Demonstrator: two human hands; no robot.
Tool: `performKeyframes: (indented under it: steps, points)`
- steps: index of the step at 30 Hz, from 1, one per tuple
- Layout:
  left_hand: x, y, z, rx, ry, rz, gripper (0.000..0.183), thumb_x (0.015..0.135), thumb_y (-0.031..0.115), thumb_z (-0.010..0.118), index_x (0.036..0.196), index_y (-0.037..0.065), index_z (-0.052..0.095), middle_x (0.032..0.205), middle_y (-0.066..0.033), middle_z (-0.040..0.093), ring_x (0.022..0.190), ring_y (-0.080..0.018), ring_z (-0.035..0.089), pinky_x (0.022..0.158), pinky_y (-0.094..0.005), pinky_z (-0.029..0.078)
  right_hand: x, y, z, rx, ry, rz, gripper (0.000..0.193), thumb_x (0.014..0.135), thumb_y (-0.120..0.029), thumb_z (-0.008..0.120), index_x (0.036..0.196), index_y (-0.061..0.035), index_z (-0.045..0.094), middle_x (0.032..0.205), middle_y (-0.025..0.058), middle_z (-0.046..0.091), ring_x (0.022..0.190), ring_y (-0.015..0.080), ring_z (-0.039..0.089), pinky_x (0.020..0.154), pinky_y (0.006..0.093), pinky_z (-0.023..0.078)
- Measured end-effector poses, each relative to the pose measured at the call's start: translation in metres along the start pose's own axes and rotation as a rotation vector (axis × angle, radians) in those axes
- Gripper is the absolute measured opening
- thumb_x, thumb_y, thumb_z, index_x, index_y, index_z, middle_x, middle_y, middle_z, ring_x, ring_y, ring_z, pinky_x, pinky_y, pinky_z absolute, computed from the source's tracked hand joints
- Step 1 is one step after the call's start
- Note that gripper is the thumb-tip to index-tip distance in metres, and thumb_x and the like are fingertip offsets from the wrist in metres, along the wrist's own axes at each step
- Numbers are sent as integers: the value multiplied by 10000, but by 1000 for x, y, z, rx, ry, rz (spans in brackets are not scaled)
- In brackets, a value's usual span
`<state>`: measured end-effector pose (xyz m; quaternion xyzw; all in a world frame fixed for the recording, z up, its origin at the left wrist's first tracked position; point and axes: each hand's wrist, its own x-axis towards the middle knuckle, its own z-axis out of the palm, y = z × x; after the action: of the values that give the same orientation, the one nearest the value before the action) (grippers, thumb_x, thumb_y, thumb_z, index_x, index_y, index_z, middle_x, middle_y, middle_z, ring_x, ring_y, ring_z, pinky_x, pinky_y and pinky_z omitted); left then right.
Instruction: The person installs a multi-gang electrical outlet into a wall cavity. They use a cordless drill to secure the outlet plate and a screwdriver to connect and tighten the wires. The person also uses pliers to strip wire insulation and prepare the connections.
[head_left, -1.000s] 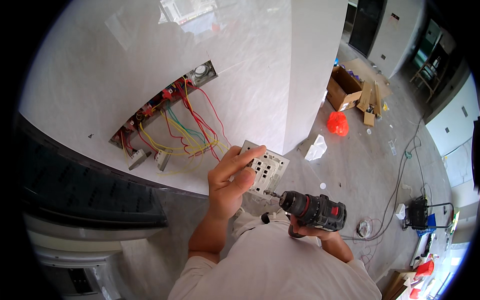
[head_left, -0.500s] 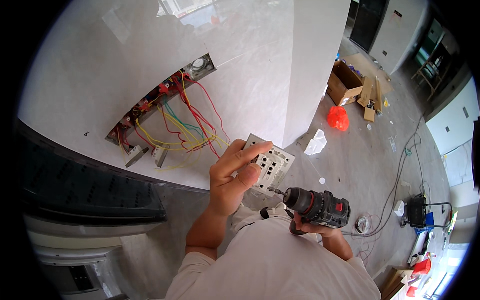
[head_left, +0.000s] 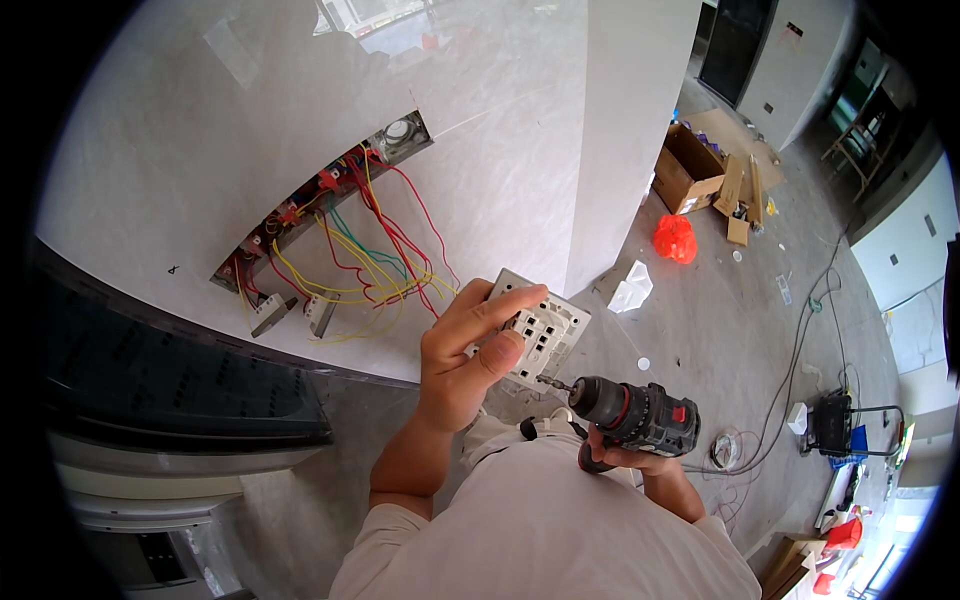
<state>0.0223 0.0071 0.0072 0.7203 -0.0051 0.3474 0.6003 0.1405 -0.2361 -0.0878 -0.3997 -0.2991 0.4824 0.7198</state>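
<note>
Loose wires (head_left: pixel 398 238) block the straight path from left grip (head_left: pixel 465 350) to wall slot (head_left: pixel 408 146). Drill (head_left: pixel 650 418) crowds the plate (head_left: pixel 562 322) at its lower corner; room right of plate, above drill.

In your left hand (head_left: pixel 462 352) you have a square, pale grey-white plastic switch plate (head_left: pixel 562 322), gripped at its left side with your thumb across the near face. That face is moulded with raised ribs and small dark square openings, inside a flat rim with holes near the corners. The plate sits tilted, its corners skewed in your view. Your right hand (head_left: pixel 630 458) holds a black, barrel-bodied power drill (head_left: pixel 648 418) with red accents, lying nearly level, chuck pointing left. Its slim grey metal bit (head_left: pixel 557 383) reaches the plate's lower edge; you cannot tell whether the tip touches.
</note>
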Motion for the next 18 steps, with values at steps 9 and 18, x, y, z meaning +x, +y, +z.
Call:
performKeyframes:
  steps: [9, 18]
  points:
    - [-12, -14, 9, -418, 263, -267, 418, 1051, 273, 596, 1240, -92, 670, 1010, -81, 685, 875, -130, 635, 815, -275, 496, -9, 22, -32, -665, -25, -168, 272, 697, -116, 880, 935, -106, 749, 867, 19, 746, 703, 172, 695, 673, 306, 550]
    - [-11, -26, 9, -688, 490, -242, 362, 979, 46, 601, 1330, 45, 515, 1143, -133, 648, 1071, -259, 693, 937, -431, 589, -13, 15, -9, -811, 172, -102, 320, 714, -165, 878, 1005, -142, 748, 904, 46, 742, 795, 255, 726, 709, 354, 566]
